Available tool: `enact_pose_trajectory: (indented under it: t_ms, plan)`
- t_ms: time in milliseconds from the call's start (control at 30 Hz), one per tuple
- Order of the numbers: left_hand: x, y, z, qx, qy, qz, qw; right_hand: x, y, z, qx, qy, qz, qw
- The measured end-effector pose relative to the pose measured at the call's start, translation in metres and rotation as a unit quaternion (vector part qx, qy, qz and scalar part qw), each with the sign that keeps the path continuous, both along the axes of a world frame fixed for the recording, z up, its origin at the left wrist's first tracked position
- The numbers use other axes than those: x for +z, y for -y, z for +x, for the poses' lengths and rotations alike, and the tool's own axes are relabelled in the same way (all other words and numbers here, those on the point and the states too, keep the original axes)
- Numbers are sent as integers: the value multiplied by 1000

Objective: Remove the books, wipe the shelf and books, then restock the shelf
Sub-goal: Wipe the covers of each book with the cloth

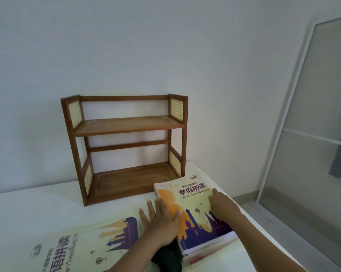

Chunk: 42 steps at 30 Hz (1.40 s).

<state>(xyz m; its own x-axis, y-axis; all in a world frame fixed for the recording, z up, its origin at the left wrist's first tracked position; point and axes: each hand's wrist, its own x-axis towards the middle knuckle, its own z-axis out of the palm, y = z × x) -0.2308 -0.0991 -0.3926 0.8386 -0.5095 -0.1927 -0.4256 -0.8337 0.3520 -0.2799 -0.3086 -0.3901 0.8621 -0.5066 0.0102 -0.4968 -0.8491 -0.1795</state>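
Observation:
A two-tier wooden shelf (pixel 126 146) with cane side panels stands empty against the wall on the white table (pixel 38 209). To its right front lies a stack of books (pixel 195 213) with yellow and purple covers. My left hand (pixel 161 218) lies flat with spread fingers at the stack's left edge, thumb on the top cover. My right hand (pixel 222 203) rests on the cover's right side with a finger stretched forward. A dark cloth (pixel 168 256) lies under my left wrist. Another book of the same kind (pixel 83 246) lies flat at the front left.
A frosted glass door with a white frame (pixel 313 134) stands at the right, beyond the table's right edge. Grey floor (pixel 283 222) shows below it. The plain white wall is close behind the shelf.

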Motion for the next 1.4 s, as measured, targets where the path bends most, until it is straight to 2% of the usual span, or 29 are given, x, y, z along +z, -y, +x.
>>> enact_pose_trajectory:
  t_ms: [100, 200, 267, 367, 433, 500, 567, 700, 800, 933, 1033, 1100, 1167, 1233, 1333, 1400]
  plan:
    - [11, -22, 5, -14, 58, 3, 998, 26, -33, -11, 17, 37, 16, 999]
    - [22, -79, 18, 3, 138, -7, 990, 52, -100, -35, 149, 67, 39, 986]
    - [23, -131, 23, 38, 147, 3, 988, 50, -144, -54, 222, 20, 36, 974]
    - [13, -210, 18, 90, 115, 65, 987, 15, -180, -70, 223, -73, -49, 971]
    - [3, -251, 10, 94, 98, 105, 985, 0, -190, -76, 199, -53, -100, 973]
    - [-7, -287, -2, 96, 74, 91, 988, 1, -200, -76, 190, -44, -165, 967]
    - [-16, -310, -13, 74, 71, 95, 990, 11, -208, -73, 167, -7, -164, 972]
    - [-30, -320, -26, 97, 99, 67, 988, 30, -221, -67, 159, 134, -46, 977]
    - [-35, -323, -32, 137, 145, 58, 978, 28, -239, -74, 149, 170, 33, 974]
    - [-43, -328, -31, 161, 177, 43, 970, 29, -239, -76, 104, 280, 106, 948]
    - [-46, -333, -24, 151, 160, 25, 975, 21, -246, -71, 124, 277, 93, 948]
    - [-46, -335, -19, 138, 151, 26, 978, 14, -251, -70, 102, 284, 124, 945]
    - [-46, -335, -16, 134, 148, 30, 979, 11, -252, -67, 63, 330, 167, 927]
    - [-47, -334, -15, 133, 147, 33, 980, 10, -251, -64, 70, 352, 166, 918]
    - [-50, -335, -13, 134, 152, 36, 979, 3, -263, -66, 140, 306, 159, 928]
    - [-51, -335, -13, 132, 162, 39, 977, -7, -277, -69, 195, 219, 176, 940]
